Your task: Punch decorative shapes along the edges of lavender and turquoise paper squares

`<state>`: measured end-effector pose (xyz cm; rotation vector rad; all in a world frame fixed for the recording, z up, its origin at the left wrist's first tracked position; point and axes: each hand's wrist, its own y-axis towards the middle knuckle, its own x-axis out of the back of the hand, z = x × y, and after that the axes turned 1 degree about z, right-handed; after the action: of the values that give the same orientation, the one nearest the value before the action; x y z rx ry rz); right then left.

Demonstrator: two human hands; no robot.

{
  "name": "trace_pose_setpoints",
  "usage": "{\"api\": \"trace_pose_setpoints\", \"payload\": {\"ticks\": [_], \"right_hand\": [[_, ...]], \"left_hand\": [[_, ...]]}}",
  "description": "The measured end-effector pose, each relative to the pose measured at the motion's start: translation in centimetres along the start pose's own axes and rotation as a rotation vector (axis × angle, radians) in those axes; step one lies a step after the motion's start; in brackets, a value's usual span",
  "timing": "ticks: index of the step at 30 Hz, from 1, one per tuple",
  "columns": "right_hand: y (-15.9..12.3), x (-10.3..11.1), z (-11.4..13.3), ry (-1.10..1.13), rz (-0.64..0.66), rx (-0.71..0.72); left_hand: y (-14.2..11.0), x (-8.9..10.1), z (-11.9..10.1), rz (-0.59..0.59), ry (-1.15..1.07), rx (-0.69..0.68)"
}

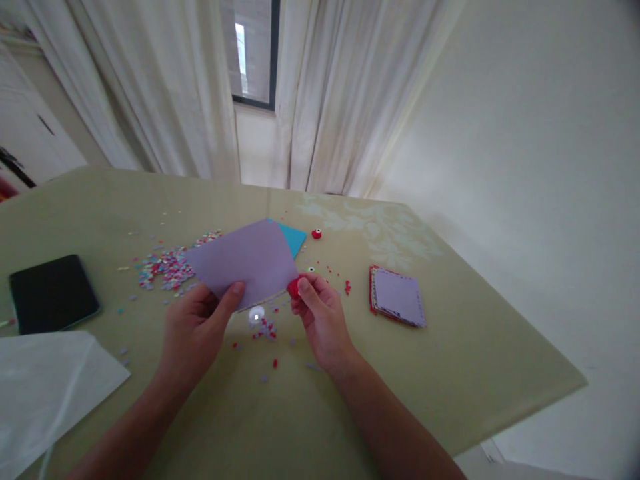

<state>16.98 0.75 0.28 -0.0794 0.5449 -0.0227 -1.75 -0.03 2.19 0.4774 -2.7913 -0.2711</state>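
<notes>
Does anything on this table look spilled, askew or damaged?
Coloured bits look spilled: a loose heap lies left of the purple sheet, and strays dot the table. The stack at right is unevenly layered. No damage is clear.

Gripping with bare left hand (196,330), thumb (231,299) above curled fingers (201,297); pinching with bare right hand (329,328), thumb (310,295) opposite bent fingers (301,311); slanting bare forearms (393,413) inward.
</notes>
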Motion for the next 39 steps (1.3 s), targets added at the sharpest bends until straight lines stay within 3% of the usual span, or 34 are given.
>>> {"api": "trace_pose_setpoints", "payload": {"ticks": [29, 34, 39], "right_hand": [[-0.3, -0.3, 0.3, 0.001, 0.026, 0.044], [-0.3, -0.2, 0.3, -0.014, 0.033, 0.091], [-0.7, -0.1, 0.6, -0.041, 0.068, 0.189]], "left_hand": [[-0.3, 0.1, 1.0, 0.011, -0.125, 0.068], [-0.3, 0.4, 0.7, 0.019, -0.167, 0.070], [-0.4, 0.9, 2.5, 0.064, -0.251, 0.096]]}}
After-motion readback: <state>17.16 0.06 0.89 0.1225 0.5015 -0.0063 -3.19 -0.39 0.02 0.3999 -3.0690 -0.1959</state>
